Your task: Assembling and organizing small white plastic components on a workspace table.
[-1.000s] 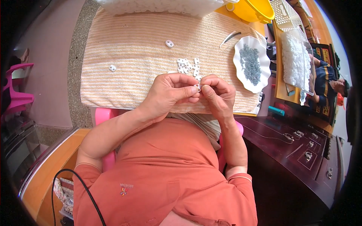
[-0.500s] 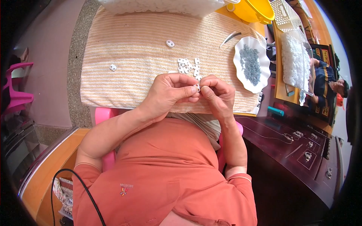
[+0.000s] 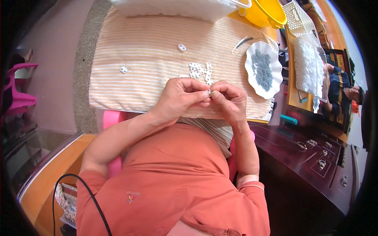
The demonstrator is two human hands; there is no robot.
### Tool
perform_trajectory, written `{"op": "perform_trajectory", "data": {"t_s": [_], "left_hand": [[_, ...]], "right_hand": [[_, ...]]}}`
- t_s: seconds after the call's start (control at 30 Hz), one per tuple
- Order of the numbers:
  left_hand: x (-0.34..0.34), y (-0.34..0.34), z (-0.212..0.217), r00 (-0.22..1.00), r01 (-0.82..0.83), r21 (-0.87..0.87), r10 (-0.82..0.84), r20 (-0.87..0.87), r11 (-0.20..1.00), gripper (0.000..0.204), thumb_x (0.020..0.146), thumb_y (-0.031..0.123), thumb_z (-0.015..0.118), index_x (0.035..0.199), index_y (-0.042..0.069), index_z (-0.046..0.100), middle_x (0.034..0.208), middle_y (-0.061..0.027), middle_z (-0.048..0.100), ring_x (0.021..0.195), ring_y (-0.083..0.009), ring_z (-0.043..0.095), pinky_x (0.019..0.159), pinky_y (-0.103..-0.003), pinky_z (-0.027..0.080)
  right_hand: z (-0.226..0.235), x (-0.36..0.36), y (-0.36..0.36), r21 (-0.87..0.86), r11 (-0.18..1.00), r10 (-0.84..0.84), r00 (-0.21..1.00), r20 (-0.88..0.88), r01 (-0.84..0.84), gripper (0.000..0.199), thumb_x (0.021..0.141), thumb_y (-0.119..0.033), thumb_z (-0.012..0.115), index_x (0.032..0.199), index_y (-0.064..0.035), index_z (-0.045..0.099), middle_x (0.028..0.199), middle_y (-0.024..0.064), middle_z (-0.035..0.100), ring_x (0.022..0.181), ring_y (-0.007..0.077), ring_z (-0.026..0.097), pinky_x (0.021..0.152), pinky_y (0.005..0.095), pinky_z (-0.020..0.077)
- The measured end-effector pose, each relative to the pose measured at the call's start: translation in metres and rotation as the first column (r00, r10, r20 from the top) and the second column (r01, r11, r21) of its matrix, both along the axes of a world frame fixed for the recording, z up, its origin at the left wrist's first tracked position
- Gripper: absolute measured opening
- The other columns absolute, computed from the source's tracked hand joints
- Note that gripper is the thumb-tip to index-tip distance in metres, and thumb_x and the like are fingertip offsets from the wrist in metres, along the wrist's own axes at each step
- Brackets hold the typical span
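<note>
Small white piece [image 3: 209, 93] sits pinched between the fingertips of both hands, held just above the near edge of the striped cloth [image 3: 149, 47]; left hand [image 3: 182, 98] and right hand [image 3: 229, 100] meet fingertip to fingertip, both closed on it; just beyond them a cluster of white pieces [image 3: 199, 70] lies on the cloth, with two single ones well apart; to the right rests a white scalloped dish [image 3: 252, 84] of grey bits; farther off stands a yellow tub [image 3: 267, 13].
</note>
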State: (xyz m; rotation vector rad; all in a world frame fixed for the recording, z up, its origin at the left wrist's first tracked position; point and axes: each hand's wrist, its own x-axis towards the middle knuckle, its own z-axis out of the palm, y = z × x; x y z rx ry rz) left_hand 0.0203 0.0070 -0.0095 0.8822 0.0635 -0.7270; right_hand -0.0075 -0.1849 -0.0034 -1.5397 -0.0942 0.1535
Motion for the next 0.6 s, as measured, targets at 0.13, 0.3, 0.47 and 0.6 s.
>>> {"op": "perform_trajectory", "data": {"t_s": [0.13, 0.3, 0.47, 0.6], "left_hand": [[-0.001, -0.003, 0.003, 1.0, -0.01, 0.002, 0.01, -0.008, 1.0, 0.014, 0.087, 0.001, 0.065, 0.1, -0.004, 0.066, 0.092, -0.0105, 0.068, 0.081, -0.0155, 0.067, 0.074, -0.026, 0.058], [-0.001, -0.003, 0.002, 1.0, 0.007, -0.031, -0.008, -0.02, 0.999, 0.014, 0.087, 0.001, 0.066, 0.1, -0.004, 0.066, 0.092, -0.0101, 0.068, 0.081, -0.0139, 0.066, 0.074, -0.025, 0.057], [0.0, -0.001, 0.001, 1.0, 0.006, -0.066, -0.008, -0.023, 0.998, 0.013, 0.087, 0.001, 0.066, 0.099, -0.004, 0.066, 0.09, -0.0095, 0.068, 0.08, -0.0138, 0.066, 0.074, -0.025, 0.057], [0.001, 0.001, 0.003, 1.0, 0.003, -0.077, -0.003, -0.01, 0.997, 0.013, 0.087, 0.002, 0.066, 0.098, -0.003, 0.066, 0.089, -0.0091, 0.068, 0.08, -0.0137, 0.066, 0.075, -0.025, 0.057]], "right_hand": [[0.006, -0.005, 0.001, -0.055, 0.993, -0.108, 0.994, -0.035, 0.106, 0.006, 0.086, 0.002, 0.064, 0.089, 0.0044, 0.068, 0.088, 0.0065, 0.066, 0.08, 0.0109, 0.06, 0.072, 0.0227, 0.0475], [0.001, -0.004, -0.002, -0.173, 0.976, -0.133, 0.991, 0.015, 0.133, 0.007, 0.083, 0.001, 0.064, 0.087, 0.0044, 0.067, 0.088, 0.006, 0.067, 0.076, 0.0125, 0.061, 0.068, 0.0245, 0.0493], [0.01, -0.002, 0.003, -0.088, 0.985, -0.156, 0.986, -0.051, 0.151, 0.005, 0.081, 0.002, 0.064, 0.085, 0.004, 0.067, 0.084, 0.0072, 0.067, 0.076, 0.0115, 0.062, 0.067, 0.0241, 0.0514], [0.015, 0.002, 0.0, -0.125, 0.986, -0.121, 0.986, -0.118, 0.106, 0.006, 0.081, 0.003, 0.064, 0.086, 0.0036, 0.067, 0.085, 0.0075, 0.067, 0.076, 0.0118, 0.063, 0.067, 0.0242, 0.0522]]}}
